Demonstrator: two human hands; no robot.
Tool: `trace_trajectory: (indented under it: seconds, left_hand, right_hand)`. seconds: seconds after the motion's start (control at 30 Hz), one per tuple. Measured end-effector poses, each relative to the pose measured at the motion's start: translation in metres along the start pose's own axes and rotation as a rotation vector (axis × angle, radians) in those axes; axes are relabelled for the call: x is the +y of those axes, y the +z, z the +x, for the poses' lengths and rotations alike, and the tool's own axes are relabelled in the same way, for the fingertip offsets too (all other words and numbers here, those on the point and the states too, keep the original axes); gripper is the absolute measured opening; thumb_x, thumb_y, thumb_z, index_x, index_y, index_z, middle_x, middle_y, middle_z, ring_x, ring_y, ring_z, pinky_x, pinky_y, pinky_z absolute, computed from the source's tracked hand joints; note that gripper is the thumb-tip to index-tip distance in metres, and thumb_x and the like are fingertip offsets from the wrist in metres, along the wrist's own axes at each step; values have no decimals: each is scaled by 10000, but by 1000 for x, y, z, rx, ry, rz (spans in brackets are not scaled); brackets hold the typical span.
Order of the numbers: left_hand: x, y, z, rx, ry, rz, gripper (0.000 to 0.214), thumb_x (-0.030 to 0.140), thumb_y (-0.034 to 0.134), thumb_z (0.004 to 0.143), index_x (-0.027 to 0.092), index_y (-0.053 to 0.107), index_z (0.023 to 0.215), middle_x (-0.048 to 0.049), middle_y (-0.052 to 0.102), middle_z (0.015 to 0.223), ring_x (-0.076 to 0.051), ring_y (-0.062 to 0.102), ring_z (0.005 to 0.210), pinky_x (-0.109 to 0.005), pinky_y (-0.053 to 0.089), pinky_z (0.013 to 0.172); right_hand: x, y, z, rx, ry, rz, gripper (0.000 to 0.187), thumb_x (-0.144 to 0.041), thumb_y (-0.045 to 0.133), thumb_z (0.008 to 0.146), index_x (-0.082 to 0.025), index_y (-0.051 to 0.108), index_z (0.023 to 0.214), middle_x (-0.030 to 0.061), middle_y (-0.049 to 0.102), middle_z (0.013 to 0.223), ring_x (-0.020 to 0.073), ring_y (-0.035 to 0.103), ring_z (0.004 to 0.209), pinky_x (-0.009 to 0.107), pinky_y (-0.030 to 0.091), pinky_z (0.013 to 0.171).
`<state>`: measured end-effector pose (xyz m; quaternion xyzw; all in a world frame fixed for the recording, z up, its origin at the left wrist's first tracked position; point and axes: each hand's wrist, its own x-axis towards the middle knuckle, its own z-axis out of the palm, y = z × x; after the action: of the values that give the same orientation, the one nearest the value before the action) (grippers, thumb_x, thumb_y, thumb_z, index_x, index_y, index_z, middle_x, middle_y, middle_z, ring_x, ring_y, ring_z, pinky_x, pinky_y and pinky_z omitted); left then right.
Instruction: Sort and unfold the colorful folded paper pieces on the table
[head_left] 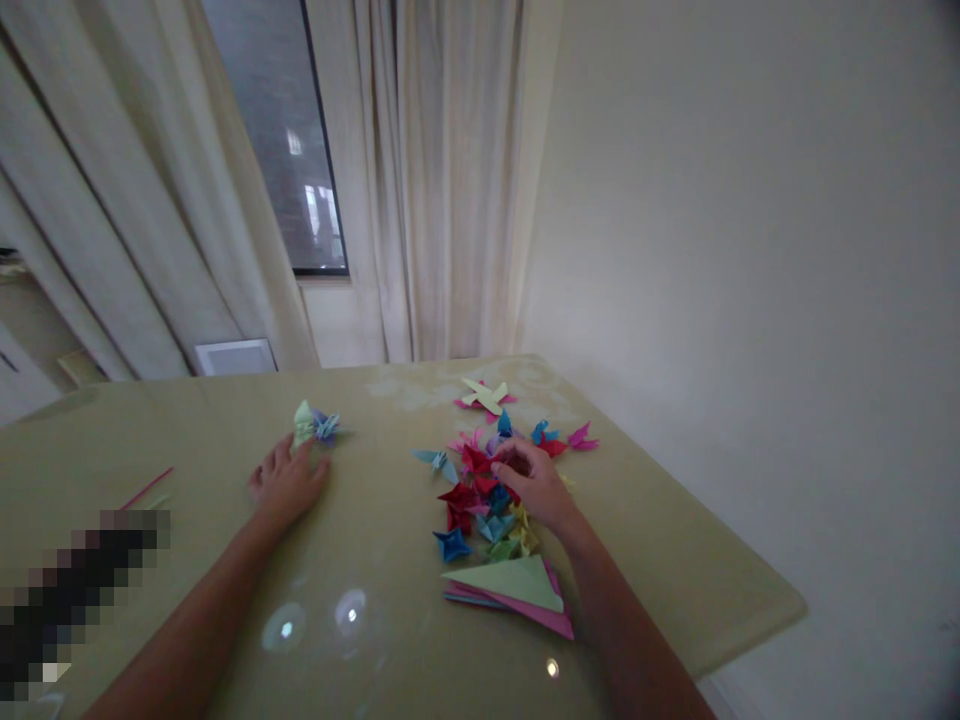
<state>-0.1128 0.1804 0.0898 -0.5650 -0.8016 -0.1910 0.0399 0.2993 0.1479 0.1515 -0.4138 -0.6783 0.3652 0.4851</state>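
My left hand (286, 482) lies flat on the glossy olive table (375, 580), fingers stretched out, its fingertips touching a pale green and lilac folded paper flower (313, 425). My right hand (534, 482) rests over a heap of small folded paper pieces (480, 500) in red, blue, pink and green. Its fingers curl down onto the pieces at the far side of the heap; what they pinch is hidden. A stack of folded paper triangles (517, 588), green on top and pink below, lies just in front of the heap beside my right forearm.
A green and pink paper cross (484, 396) lies at the table's far edge. A thin pink strip (147, 488) lies at the left. Curtains (442, 180) and a window (277, 130) stand behind the table, a bare wall to the right. The table's right edge (750, 570) is near my right arm.
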Motion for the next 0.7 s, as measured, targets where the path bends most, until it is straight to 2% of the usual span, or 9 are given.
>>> trace_trajectory:
  seconds: [0.07, 0.13, 0.23, 0.3, 0.4, 0.47, 0.6, 0.7]
  left_hand:
    - [-3, 4, 3, -55, 65, 29, 523, 422, 397, 1011, 158, 606, 1413, -221, 537, 1538, -433, 518, 1381, -636, 361, 1144]
    - [-1, 6, 2, -78, 87, 30, 514, 414, 374, 1011, 147, 623, 1373, -215, 612, 1454, -420, 577, 1311, -613, 401, 1113]
    - [3, 5, 1, -40, 88, 21, 564, 434, 374, 1002, 90, 581, 1397, -257, 621, 1399, -431, 579, 1279, -606, 441, 1064]
    - [6, 3, 1, 6, 78, -5, 606, 443, 391, 995, 84, 524, 1465, -273, 563, 1457, -437, 537, 1317, -617, 433, 1064]
    - [9, 3, 6, 28, 53, -46, 660, 449, 442, 981, 180, 420, 1584, -237, 418, 1612, -452, 452, 1407, -651, 388, 1094]
    - [8, 5, 11, 7, 44, -51, 668, 443, 463, 972, 225, 408, 1601, -213, 379, 1654, -463, 430, 1435, -664, 365, 1112]
    - [2, 10, 21, -20, 72, -48, 555, 441, 462, 958, 201, 600, 1440, -198, 481, 1598, -451, 496, 1397, -647, 363, 1139]
    - [-1, 11, 23, 6, 107, -102, 521, 427, 458, 935, 112, 668, 1293, -238, 618, 1426, -407, 594, 1295, -551, 440, 1118]
  right_hand:
    - [-1, -6, -2, -137, 7, -46, 157, -360, 705, 861, -204, 693, 851, -17, 657, 739, 148, 585, 643, 253, 438, 608]
    - [-3, -8, -3, -201, 3, -94, 184, -383, 701, 885, -202, 711, 847, -14, 666, 733, 142, 572, 635, 244, 419, 592]
    - [-4, -7, -4, -172, -4, -112, 216, -402, 680, 920, -200, 716, 856, -3, 693, 751, 144, 580, 643, 244, 425, 596]
    - [-3, -3, -4, -148, -7, -107, 227, -408, 672, 932, -199, 717, 859, 0, 699, 747, 144, 579, 633, 245, 423, 588]
    - [-1, 1, -3, -126, -21, -113, 246, -421, 678, 932, -199, 719, 836, -3, 686, 714, 142, 565, 608, 243, 406, 566]
    - [0, 4, -2, -120, -23, -102, 259, -434, 679, 929, -200, 713, 822, -6, 677, 704, 143, 566, 607, 245, 409, 570]
    - [2, 5, -2, -81, -24, -99, 261, -441, 683, 921, -203, 697, 813, -18, 638, 690, 143, 553, 611, 250, 406, 586]
    - [2, 5, -3, -50, -23, -105, 256, -437, 679, 919, -203, 694, 815, -19, 618, 684, 147, 544, 612, 254, 398, 581]
